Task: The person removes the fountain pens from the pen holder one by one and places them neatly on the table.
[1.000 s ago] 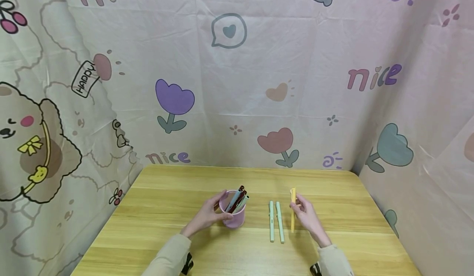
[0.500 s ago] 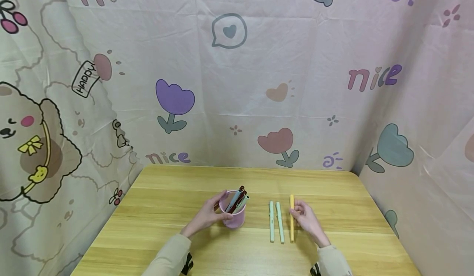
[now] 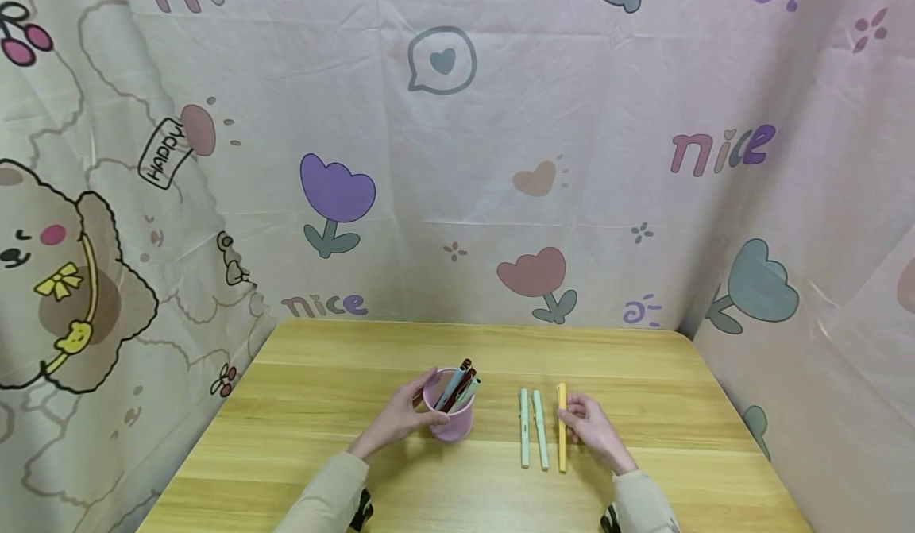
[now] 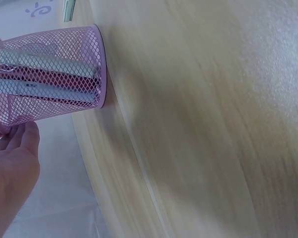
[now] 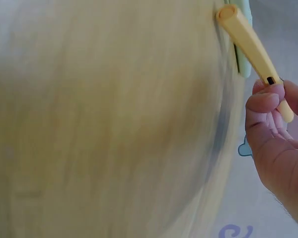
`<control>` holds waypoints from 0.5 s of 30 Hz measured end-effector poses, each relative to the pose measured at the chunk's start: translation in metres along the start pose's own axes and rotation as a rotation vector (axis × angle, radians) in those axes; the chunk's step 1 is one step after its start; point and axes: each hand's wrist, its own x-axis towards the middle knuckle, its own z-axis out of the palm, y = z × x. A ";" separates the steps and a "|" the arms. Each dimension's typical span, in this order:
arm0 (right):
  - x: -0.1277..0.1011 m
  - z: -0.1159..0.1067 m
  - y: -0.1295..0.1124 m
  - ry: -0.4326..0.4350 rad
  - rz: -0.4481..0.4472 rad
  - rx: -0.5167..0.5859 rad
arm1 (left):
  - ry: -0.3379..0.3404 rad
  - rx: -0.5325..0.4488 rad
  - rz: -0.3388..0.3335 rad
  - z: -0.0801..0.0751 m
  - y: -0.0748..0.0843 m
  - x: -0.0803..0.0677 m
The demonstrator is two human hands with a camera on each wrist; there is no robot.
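A pink mesh pen cup (image 3: 452, 426) stands on the table, holding several pens (image 3: 457, 386) in dark red, light blue and pale green. My left hand (image 3: 402, 415) grips the cup around its rim from the left, thumb in front. In the left wrist view the pens show through the mesh (image 4: 49, 74). On the right, my right hand (image 3: 592, 430) pinches a yellow pen (image 3: 561, 438) between thumb and fingers. That pen lies lengthwise beside two pale green pens (image 3: 525, 430), just right of them. In the right wrist view the yellow pen (image 5: 251, 47) slants up out of the fingertips.
The wooden table (image 3: 322, 382) runs back to a printed cloth (image 3: 443, 199) hanging behind it. More of the cloth hangs along the left and right sides. Part of a green pen (image 5: 244, 59) shows behind the yellow one in the right wrist view.
My right hand has brought the yellow pen down and toward me, slightly left, in line with the green pens. The left hand and the cup have stayed in place.
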 end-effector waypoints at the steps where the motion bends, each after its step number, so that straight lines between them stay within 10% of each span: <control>1: 0.000 0.000 0.000 -0.007 -0.001 -0.006 | 0.000 0.000 -0.002 0.000 0.000 0.000; 15: 0.010 -0.006 0.008 -0.127 -0.070 -0.054 | 0.000 -0.016 -0.014 0.001 0.000 0.001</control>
